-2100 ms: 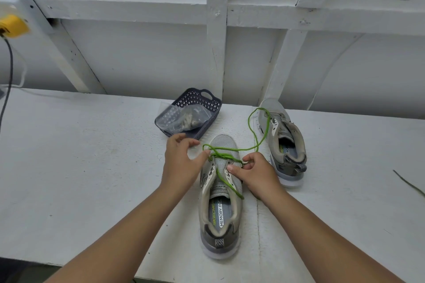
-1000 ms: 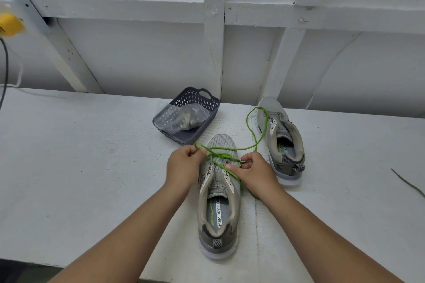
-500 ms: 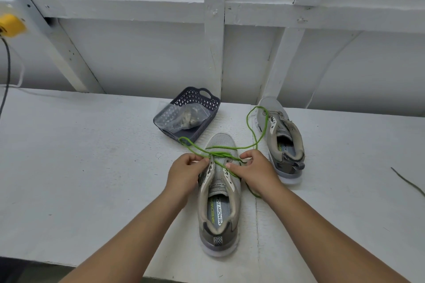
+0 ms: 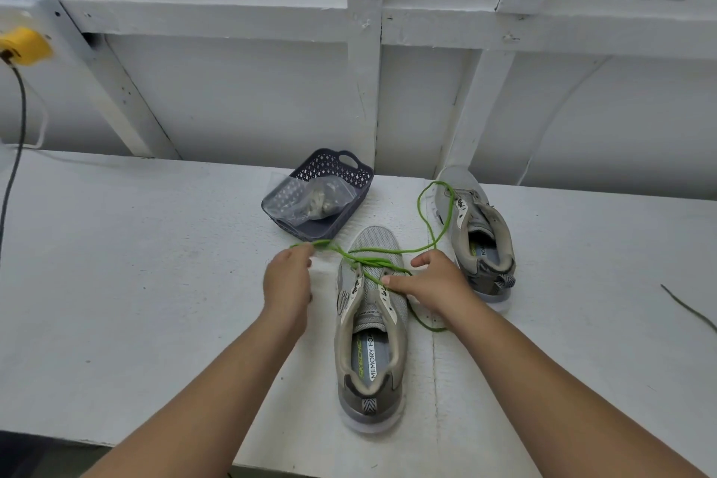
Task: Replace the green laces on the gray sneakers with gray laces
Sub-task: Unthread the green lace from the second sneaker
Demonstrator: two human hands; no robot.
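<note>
Left hand (image 4: 288, 281): its fingers are curling round the green lace (image 4: 341, 253) and pinching a bunched loop of it, just left of the near sneaker's toe, above the tabletop (image 4: 116, 264).
Right hand (image 4: 432, 281): its thumb is pressing the right eyelet row of the near sneaker (image 4: 371, 326) where the lace is crossing; the other fingers are lying loosely spread and gently bent, with the forefinger reaching toward the left hand. Whether they are gripping the lace I cannot tell.
Green lace: it is running taut from the left fingers rightward across the toe end of the near sneaker, crossing itself just ahead of the right thumb. One strand is passing beyond the right fingers and looping up over the far sneaker (image 4: 475, 231); another strand is curling on the tabletop under the right wrist.
Near sneaker: it is lying between the two forearms, heel toward the person, toe between the two sets of fingers. Only the eyelets nearest the toe are carrying lace.
Far sneaker: it is sitting just right of the right fingers, toe toward the wall.
Basket (image 4: 329, 175): dark and perforated, it is standing just beyond the left fingers.
Clear bag (image 4: 310, 198): it is lying in the basket and holding something grayish; what it is I cannot tell.
Dark strand (image 4: 688, 308): it is lying on the tabletop well right of the right fingers.
</note>
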